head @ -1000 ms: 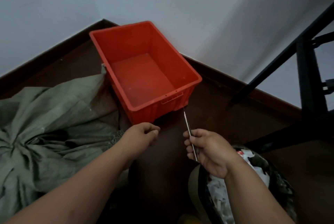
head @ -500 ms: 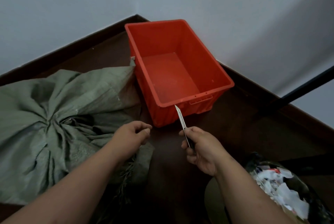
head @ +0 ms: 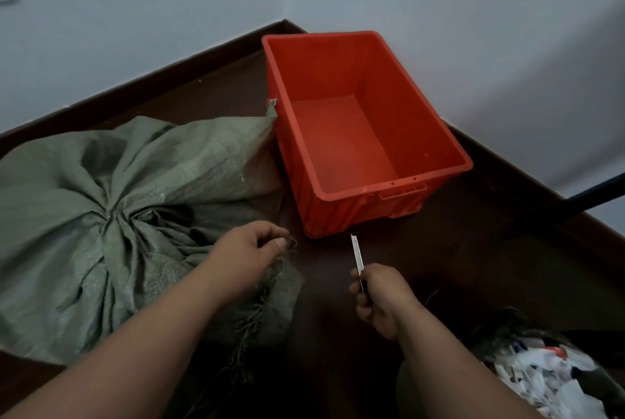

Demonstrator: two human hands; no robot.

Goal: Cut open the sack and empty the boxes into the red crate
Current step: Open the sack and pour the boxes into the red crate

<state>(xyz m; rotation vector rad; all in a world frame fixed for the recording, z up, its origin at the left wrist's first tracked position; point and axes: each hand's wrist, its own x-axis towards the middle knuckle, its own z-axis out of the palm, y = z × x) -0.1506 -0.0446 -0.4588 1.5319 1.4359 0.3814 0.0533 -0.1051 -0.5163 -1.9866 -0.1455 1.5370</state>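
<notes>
Fingers [head: 270, 243] of the left hand [head: 247, 256] are pinched on frayed threads of the tied green woven sack [head: 111, 202] lying beside the empty red plastic crate [head: 453, 155], while a slim silver utility knife [head: 357, 254] is gripped in the right hand [head: 382, 300], so cutting seems not yet begun and the blade must next be brought to the tie.

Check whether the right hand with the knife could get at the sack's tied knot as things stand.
Probably yes. The right hand holds the knife blade-up over bare floor, and the knot lies exposed atop the sack. Only the left hand, pinching frayed threads, sits partly across the path.
</notes>
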